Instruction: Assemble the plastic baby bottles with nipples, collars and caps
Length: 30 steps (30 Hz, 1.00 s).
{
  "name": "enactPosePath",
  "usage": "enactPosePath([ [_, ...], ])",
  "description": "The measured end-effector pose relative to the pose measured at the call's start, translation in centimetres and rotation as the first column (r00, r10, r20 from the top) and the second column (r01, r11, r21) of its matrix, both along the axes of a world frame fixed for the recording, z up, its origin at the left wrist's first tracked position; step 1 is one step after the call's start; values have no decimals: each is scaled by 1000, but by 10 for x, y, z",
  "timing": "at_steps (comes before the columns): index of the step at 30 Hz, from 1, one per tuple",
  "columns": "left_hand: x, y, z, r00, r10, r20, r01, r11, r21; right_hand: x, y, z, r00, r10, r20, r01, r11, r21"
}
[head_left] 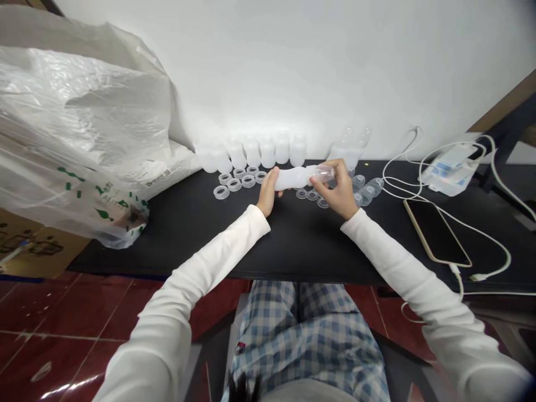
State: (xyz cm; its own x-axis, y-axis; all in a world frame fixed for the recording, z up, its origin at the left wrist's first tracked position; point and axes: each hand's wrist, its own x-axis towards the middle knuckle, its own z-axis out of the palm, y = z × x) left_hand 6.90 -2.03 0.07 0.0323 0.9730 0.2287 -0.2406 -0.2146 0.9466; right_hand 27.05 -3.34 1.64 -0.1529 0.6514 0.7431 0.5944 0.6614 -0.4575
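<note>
A small white feeding bottle [291, 178] lies sideways in the air between my hands, above the black table. My left hand [268, 192] is closed around its bottom end. At the other end, my right hand [337, 190] grips the clear dome cap [326, 172], which is on or against the bottle's top; how firmly it sits cannot be seen. Left of the hands lie several translucent rings [234, 184]. Several flat clear discs or teats [312, 195] are below the right hand, and several clear dome caps [367, 195] lie to its right.
Several white bottles [251, 152] stand along the wall, with two dome-capped bottles [347, 151] further right. Plastic bags [96, 111] crowd the left side. A phone [438, 231], looping white cables [473, 215] and a power strip [450, 169] occupy the right.
</note>
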Motion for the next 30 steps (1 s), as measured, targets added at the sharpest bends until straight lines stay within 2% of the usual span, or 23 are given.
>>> enactPosePath([
  [5,1,-3,4,997,-35,62,43,989,-143,12,-3,14,968,19,248,-52,990,127],
  [9,-1,1,1,996,-21,91,35,988,-151,25,4,17,899,28,437,-119,976,182],
  [12,-3,2,0,996,-5,93,19,989,-149,33,9,17,860,13,510,-136,969,204],
  [17,-2,-2,5,997,-36,65,47,984,-172,41,11,16,837,-16,546,-148,956,253],
  [23,-1,-3,6,998,-47,31,52,981,-189,36,9,14,874,-10,487,-130,959,253],
  [28,-2,-1,2,1000,23,-1,-23,983,-182,20,5,13,870,55,489,-138,981,136],
  [30,-2,-1,1,999,32,-9,-33,988,-152,15,2,12,868,33,496,-95,990,101],
])
